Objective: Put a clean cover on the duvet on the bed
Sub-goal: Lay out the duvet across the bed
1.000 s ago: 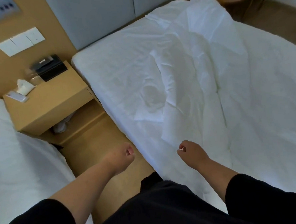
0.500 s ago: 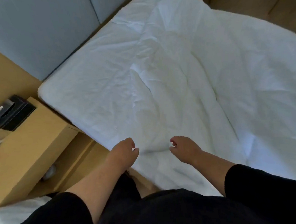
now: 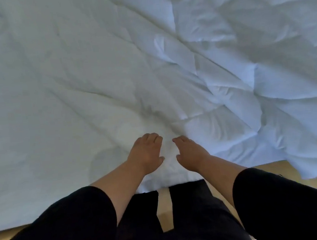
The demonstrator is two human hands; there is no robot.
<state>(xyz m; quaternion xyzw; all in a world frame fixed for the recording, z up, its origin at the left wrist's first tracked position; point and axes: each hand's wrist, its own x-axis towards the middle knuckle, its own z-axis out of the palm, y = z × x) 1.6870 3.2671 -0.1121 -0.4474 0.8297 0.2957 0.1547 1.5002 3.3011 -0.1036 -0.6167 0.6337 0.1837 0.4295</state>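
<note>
Both hands have come forward onto the bed's near edge, side by side. Left hand and right hand lie released, fingers loosely bent on the white duvet, which is spread across the mattress. Judged step: finding an edge; next, pinch and lift it.

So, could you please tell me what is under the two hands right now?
White bedding lies under the left hand and right hand. The fingertips curl down out of view, and whatever lies beneath the fabric is covered.
</note>
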